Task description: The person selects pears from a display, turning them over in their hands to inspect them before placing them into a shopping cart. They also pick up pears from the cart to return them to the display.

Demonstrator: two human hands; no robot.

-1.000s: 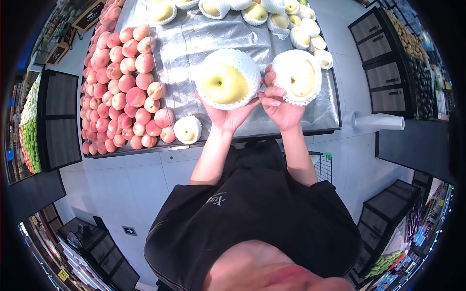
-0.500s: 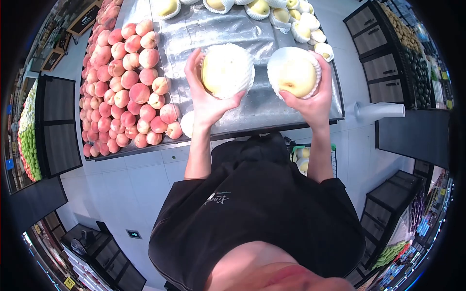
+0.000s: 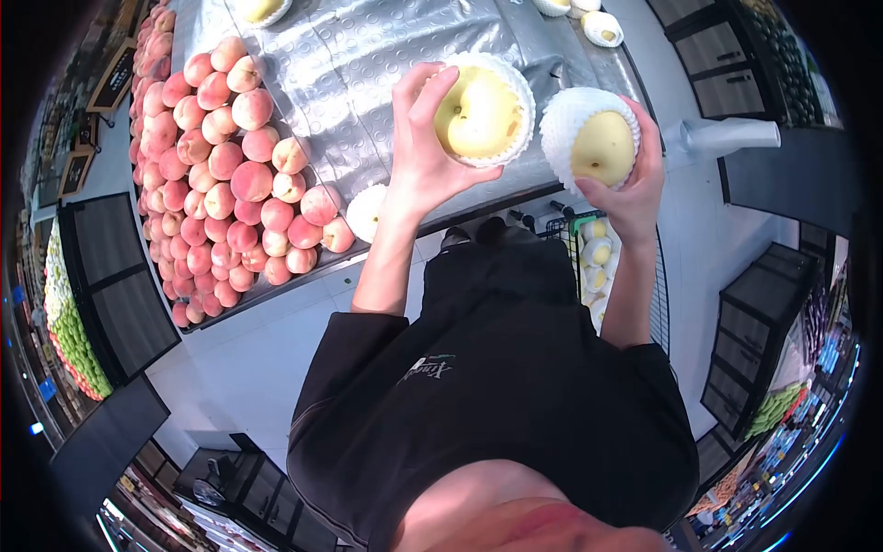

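Two yellow pears in white foam netting, raised above the surface (image 3: 368, 55). Left pear (image 3: 480, 110) gripped in left hand (image 3: 425, 156), fingers curled around its 9 o'clock side. Right pear (image 3: 600, 140) gripped in right hand (image 3: 635, 189), just beside, at 3 o'clock. Peaches (image 3: 230, 175) heaped at 9 o'clock.

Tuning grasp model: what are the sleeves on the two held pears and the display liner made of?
Sleeve on left pear and on right pear: likely soft white foam netting, matte, with a mesh texture at the edges. Display liner: probably thin plastic or foil sheet, silvery and glossy, embossed with dimples and creased.
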